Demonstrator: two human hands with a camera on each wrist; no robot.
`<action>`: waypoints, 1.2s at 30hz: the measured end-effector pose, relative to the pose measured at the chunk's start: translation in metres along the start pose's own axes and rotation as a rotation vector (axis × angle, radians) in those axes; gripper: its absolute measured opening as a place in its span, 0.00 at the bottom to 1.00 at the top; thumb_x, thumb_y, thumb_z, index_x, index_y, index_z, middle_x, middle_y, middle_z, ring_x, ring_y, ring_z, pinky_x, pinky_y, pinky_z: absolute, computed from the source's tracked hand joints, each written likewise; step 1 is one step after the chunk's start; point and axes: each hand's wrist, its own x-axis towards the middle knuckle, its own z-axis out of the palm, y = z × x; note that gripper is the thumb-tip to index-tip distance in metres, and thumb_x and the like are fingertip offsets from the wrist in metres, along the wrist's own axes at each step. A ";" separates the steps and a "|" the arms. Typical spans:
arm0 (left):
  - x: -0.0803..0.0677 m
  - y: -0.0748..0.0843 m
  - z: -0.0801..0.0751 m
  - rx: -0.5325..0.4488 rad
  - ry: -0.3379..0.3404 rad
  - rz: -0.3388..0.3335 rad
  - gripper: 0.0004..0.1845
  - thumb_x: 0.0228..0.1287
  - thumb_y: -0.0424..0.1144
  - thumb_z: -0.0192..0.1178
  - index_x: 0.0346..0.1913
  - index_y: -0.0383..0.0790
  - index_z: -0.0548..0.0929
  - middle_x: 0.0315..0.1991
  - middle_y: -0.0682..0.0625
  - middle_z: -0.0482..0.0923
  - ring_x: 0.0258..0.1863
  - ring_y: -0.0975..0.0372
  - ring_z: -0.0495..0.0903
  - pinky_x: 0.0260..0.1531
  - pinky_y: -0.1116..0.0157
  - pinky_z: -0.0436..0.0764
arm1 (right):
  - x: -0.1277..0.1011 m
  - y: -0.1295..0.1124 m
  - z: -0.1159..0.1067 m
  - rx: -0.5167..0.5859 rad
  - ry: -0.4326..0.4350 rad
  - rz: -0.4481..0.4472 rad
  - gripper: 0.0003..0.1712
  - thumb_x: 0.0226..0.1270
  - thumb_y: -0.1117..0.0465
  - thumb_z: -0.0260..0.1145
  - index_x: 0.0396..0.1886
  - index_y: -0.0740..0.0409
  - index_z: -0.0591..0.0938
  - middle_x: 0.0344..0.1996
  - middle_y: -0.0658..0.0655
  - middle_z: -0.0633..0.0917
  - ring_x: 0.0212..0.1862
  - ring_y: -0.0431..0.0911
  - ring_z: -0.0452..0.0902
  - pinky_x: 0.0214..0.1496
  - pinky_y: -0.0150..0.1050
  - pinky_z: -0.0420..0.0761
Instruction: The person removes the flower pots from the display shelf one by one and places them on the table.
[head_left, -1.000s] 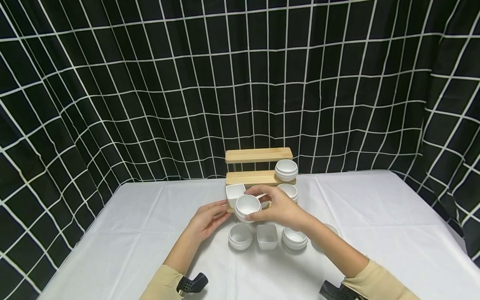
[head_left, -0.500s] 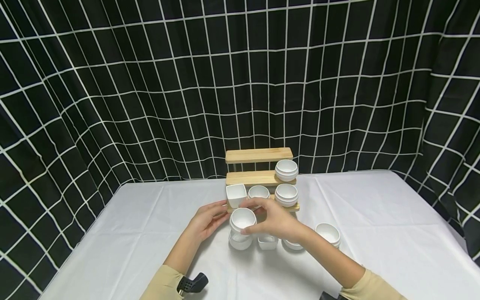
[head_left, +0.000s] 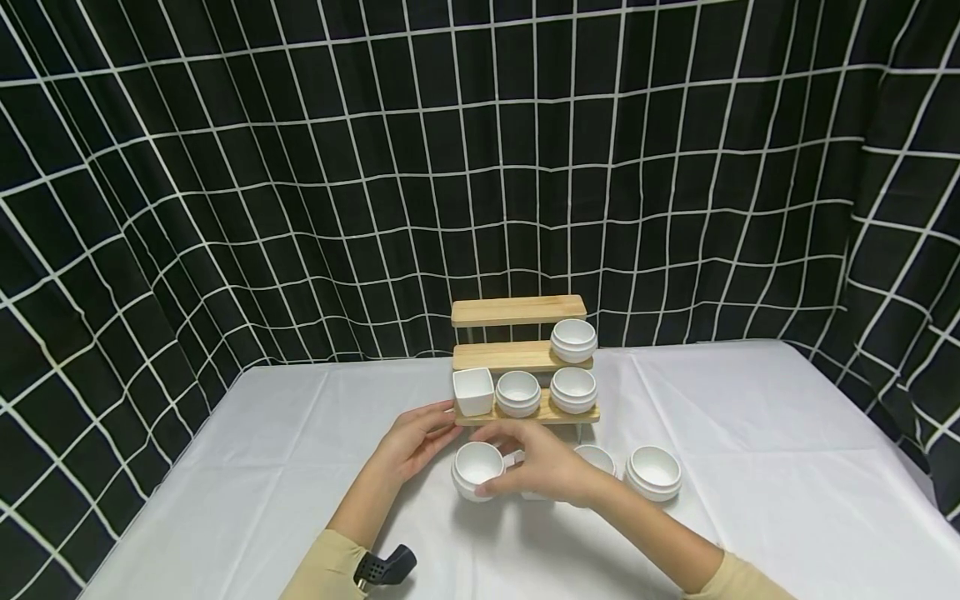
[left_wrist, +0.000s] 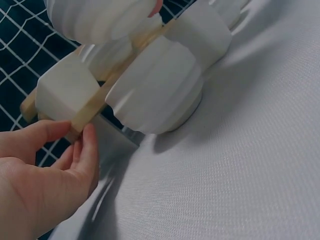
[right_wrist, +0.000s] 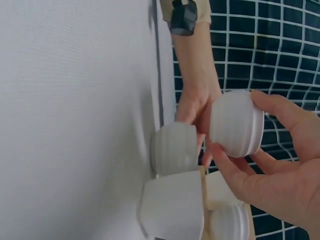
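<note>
My right hand (head_left: pixel 540 462) holds a round white bowl (head_left: pixel 477 468) between thumb and fingers. In the right wrist view this bowl (right_wrist: pixel 232 122) is raised off the table, and a second round bowl (right_wrist: pixel 175 150) stands on the cloth close by. That second bowl (left_wrist: pixel 157 85) shows ribbed sides in the left wrist view; the held one hides it from the head. My left hand (head_left: pixel 418 440) pinches the left end of the lowest board of a tiered wooden shelf (left_wrist: pixel 92 107). On that board sit a square white bowl (head_left: pixel 473 392) and two round ones (head_left: pixel 517 393).
Higher up, another round bowl (head_left: pixel 573 340) stands at the right of the middle board (head_left: pixel 502 356); the top board (head_left: pixel 517 310) is behind. A round bowl (head_left: pixel 654 472) sits on the white tablecloth (head_left: pixel 750 467) at right. My right arm partly covers more bowls. A black gridded curtain (head_left: pixel 480 167) surrounds the table.
My right hand has carried the round bowl down and toward me, away from the shelf front. My left hand has stayed at the shelf's end.
</note>
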 end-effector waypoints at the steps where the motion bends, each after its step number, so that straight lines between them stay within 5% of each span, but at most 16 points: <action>1: 0.000 0.000 0.000 0.001 0.001 0.000 0.24 0.76 0.22 0.52 0.71 0.16 0.68 0.70 0.23 0.69 0.63 0.49 0.81 0.68 0.61 0.83 | 0.000 0.001 0.001 0.005 -0.003 -0.004 0.33 0.53 0.66 0.82 0.59 0.69 0.83 0.53 0.61 0.87 0.52 0.50 0.83 0.55 0.43 0.92; 14: 0.001 -0.001 0.001 -0.013 0.012 0.000 0.24 0.75 0.21 0.53 0.71 0.16 0.69 0.69 0.24 0.71 0.56 0.53 0.84 0.65 0.63 0.85 | -0.006 0.009 0.011 0.017 -0.047 0.006 0.33 0.52 0.66 0.83 0.59 0.69 0.83 0.54 0.61 0.86 0.49 0.49 0.83 0.50 0.33 0.90; 28: -0.001 0.000 0.001 -0.020 0.013 0.009 0.24 0.75 0.21 0.53 0.71 0.15 0.69 0.68 0.24 0.71 0.54 0.55 0.85 0.66 0.61 0.84 | -0.009 0.011 0.025 0.047 -0.104 0.010 0.29 0.52 0.67 0.83 0.56 0.67 0.85 0.57 0.59 0.85 0.50 0.50 0.84 0.50 0.35 0.91; 36: -0.001 -0.001 0.001 -0.013 0.010 0.006 0.24 0.76 0.22 0.53 0.71 0.16 0.69 0.68 0.24 0.71 0.55 0.55 0.85 0.66 0.62 0.84 | -0.013 0.014 0.033 0.013 -0.126 0.022 0.29 0.50 0.66 0.84 0.54 0.62 0.86 0.49 0.51 0.87 0.44 0.44 0.84 0.47 0.32 0.89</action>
